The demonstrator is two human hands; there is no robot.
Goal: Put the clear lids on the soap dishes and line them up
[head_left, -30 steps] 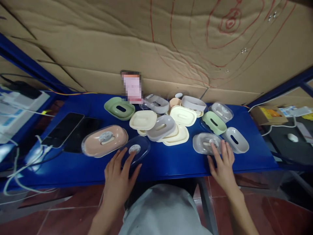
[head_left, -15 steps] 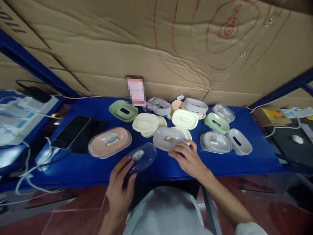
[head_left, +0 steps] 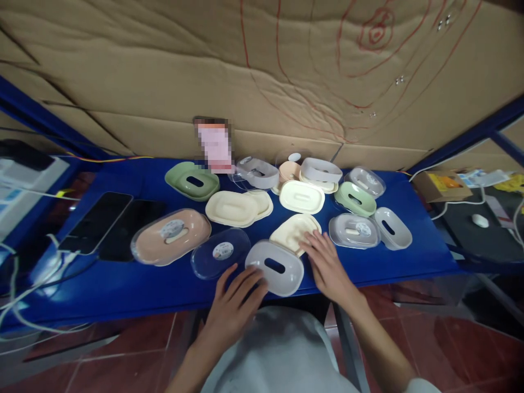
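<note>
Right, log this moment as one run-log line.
left hand: open, fingers at gray dish's rim | right hand: open, fingers over cream piece | clear lid: flat on blue table | pink dish: left of clear lid

I could read no words anywhere, the print on the round sticker [head_left: 223, 251] of the clear lid [head_left: 207, 266] being too small.

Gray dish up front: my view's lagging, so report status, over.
Left hand at gray dish's left edge, right hand at cream lid; grip unclear. Dish overlaps cream lid. Clear lid close on dish's left.
</note>
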